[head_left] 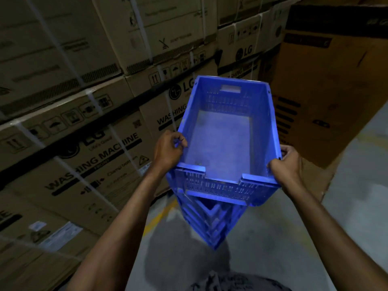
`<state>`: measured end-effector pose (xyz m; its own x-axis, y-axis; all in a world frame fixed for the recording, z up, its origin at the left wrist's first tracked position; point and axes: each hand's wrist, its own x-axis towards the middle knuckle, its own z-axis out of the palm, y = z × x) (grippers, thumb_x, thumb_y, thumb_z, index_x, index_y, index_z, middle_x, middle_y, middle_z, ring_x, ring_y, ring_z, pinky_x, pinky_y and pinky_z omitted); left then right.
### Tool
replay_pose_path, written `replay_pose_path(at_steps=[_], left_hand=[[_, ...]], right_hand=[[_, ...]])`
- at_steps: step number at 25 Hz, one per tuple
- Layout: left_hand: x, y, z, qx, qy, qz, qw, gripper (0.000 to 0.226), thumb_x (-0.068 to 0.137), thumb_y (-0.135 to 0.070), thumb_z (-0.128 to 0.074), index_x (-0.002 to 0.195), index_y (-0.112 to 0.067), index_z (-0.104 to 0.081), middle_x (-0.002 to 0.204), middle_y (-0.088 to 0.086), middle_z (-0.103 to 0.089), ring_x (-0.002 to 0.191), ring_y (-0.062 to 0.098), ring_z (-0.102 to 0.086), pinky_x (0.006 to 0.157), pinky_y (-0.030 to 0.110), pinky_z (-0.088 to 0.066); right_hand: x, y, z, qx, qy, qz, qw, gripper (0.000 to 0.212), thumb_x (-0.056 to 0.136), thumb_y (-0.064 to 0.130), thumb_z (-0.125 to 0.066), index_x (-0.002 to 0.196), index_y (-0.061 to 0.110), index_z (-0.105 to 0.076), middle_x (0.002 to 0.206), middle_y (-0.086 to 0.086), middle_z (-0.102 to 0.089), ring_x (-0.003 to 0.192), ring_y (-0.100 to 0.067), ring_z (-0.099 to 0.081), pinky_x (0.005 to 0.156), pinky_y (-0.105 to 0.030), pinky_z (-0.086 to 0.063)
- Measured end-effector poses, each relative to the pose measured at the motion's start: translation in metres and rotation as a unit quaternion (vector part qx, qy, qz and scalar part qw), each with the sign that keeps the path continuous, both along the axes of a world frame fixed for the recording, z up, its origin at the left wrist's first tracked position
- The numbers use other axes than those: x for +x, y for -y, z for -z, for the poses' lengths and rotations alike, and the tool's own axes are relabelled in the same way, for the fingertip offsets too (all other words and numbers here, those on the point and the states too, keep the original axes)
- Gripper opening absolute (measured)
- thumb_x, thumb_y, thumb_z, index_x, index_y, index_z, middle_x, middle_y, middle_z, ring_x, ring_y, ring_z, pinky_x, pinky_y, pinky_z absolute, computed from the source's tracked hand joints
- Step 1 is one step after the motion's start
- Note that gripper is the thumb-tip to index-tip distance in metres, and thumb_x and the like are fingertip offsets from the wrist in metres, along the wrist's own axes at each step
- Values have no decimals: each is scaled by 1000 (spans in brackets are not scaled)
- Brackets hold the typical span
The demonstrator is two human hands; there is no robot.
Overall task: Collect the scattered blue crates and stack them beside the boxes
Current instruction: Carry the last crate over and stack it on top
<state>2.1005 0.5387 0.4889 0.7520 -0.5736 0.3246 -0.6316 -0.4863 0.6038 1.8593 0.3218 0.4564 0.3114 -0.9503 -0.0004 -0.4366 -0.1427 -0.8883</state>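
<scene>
Crate over blue stack | left hand grips rim at 9 o'clock | right hand grips rim at 3 o'clock | forearms extended

My crate is bright blue, with rows of little slots in its walls. The crates under it are blue too. The boxes are brown with black letters and white straps. The floor is grey with a yellow line.
</scene>
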Motion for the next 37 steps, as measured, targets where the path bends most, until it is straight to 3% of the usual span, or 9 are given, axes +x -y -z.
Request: replay_pose_path(at_steps=[3, 7, 10, 15, 19, 22, 28, 31, 37], left_hand=[[55, 4, 7, -14, -12, 75, 997, 29, 70, 6, -55, 63, -22, -58, 71, -1, -57, 64, 6, -51, 61, 23, -34], [132, 4, 25, -40, -10, 145, 989, 42, 66, 10, -56, 52, -26, -41, 60, -9, -49, 67, 14, -49, 60, 17, -37], [186, -1, 38, -52, -30, 206, 977, 43, 64, 8, -55, 50, -29, -40, 56, -9, -44, 61, 12, -47, 58, 23, -32], [232, 1, 47, -76, -85, 268, 957, 46, 64, 12, -56, 49, -27, -37, 48, -9, -40, 50, -2, -39, 54, 23, -31], [236, 17, 50, -115, -104, 319, 935, 52, 63, 18, -53, 51, -29, -36, 51, -14, -40, 49, -7, -48, 52, 21, -32], [236, 30, 64, -131, -127, 326, 927, 53, 64, 22, -51, 52, -27, -36, 53, -12, -40, 52, -12, -50, 51, 8, -30], [245, 52, 108, -91, -158, 330, 926, 40, 65, 7, -52, 52, -27, -37, 51, -8, -40, 47, -3, -43, 50, 21, -34], [245, 54, 110, -92, -164, 323, 928, 37, 63, 5, -52, 52, -28, -38, 54, -1, -42, 57, 15, -48, 54, 25, -34], [243, 49, 101, -74, -168, 327, 927, 42, 63, 11, -52, 52, -27, -37, 53, -9, -42, 50, 3, -42, 48, 18, -33]], right_hand=[[32, -19, 7, 6, 5, 41, 999, 46, 67, -2, -64, 108, 17, -62, 90, -3, -66, 74, -21, -60, 65, -31, -47], [75, -66, 25, 0, 10, 116, 993, 46, 63, 1, -62, 103, 22, -63, 88, -2, -69, 78, -25, -64, 70, -41, -56], [104, -113, 21, -13, -2, 179, 984, 46, 67, -3, -63, 110, 16, -66, 91, -2, -67, 81, -24, -63, 72, -32, -50], [137, -149, 13, -9, -23, 218, 976, 55, 70, -3, -64, 121, 17, -63, 101, 0, -66, 92, -23, -63, 81, -37, -53], [150, -151, 19, 1, -31, 199, 979, 70, 69, -10, -56, 132, 20, -58, 108, -1, -68, 93, -22, -63, 76, -33, -53], [155, -147, 28, 2, -28, 215, 976, 71, 71, -9, -52, 136, 21, -57, 109, 3, -65, 99, -21, -64, 76, -31, -51], [152, -145, 48, 11, -41, 254, 966, 71, 63, 5, -50, 131, 21, -61, 113, 2, -71, 101, -20, -66, 85, -44, -58], [151, -145, 50, 5, -56, 258, 965, 67, 62, 6, -50, 126, 20, -64, 111, 0, -72, 99, -22, -67, 84, -47, -58], [157, -156, 51, 6, -55, 257, 965, 66, 63, 4, -44, 124, 20, -65, 107, 2, -72, 97, -21, -68, 81, -48, -59]])
